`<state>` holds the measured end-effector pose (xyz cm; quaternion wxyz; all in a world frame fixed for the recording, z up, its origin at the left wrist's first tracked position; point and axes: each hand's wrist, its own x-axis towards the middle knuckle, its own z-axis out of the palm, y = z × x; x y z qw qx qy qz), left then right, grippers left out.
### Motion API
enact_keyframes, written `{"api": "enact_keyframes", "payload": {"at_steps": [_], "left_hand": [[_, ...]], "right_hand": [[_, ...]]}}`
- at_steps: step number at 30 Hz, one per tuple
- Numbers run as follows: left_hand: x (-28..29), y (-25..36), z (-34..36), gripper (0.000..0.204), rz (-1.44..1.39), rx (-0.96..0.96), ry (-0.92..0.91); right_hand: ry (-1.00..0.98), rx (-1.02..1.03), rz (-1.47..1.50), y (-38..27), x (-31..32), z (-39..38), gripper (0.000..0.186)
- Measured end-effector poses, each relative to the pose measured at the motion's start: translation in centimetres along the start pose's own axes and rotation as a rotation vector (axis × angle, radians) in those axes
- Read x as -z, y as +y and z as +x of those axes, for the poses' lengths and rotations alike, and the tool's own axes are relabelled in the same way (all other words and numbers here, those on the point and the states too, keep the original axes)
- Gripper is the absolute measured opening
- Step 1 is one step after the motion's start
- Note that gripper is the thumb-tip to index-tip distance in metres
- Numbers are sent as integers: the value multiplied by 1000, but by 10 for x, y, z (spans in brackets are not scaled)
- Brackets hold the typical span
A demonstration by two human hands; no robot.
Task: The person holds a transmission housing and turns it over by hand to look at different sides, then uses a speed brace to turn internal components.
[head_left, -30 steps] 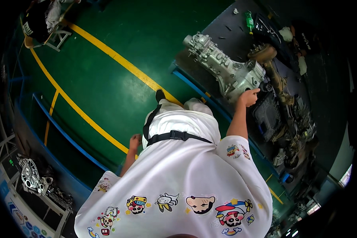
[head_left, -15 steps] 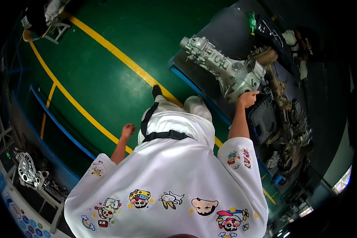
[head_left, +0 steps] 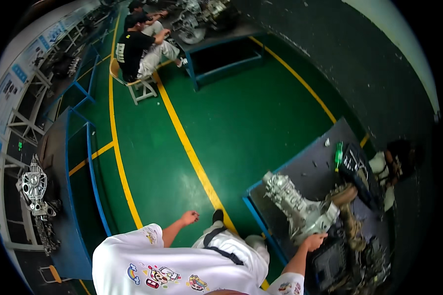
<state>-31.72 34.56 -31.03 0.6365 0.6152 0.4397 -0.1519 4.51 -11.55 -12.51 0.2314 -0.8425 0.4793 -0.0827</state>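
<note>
The silver gearbox (head_left: 298, 209) lay on a dark workbench (head_left: 315, 164) at the right, its wide end toward the person. The right hand (head_left: 314, 241) rested on that near end, fingers curled over the metal; how tight the grip was couldn't be made out. The left hand (head_left: 189, 217) hung free over the green floor (head_left: 241, 118), fingers loosely spread, holding nothing. A green bottle (head_left: 338, 155) stood farther back on the bench. Far off on the left, two people (head_left: 140, 37) sat by a yellow line (head_left: 182, 137).
</note>
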Motion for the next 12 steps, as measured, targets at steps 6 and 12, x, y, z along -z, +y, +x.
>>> {"api": "enact_keyframes", "payload": {"at_steps": [6,12], "left_hand": [[5,10,3,26,-26,-21,6],[19,-28,-38,28,19,193,24]], "right_hand": [[32,27,21,8,-1,11,70],[18,16,15,-6,12,-7,70]]}}
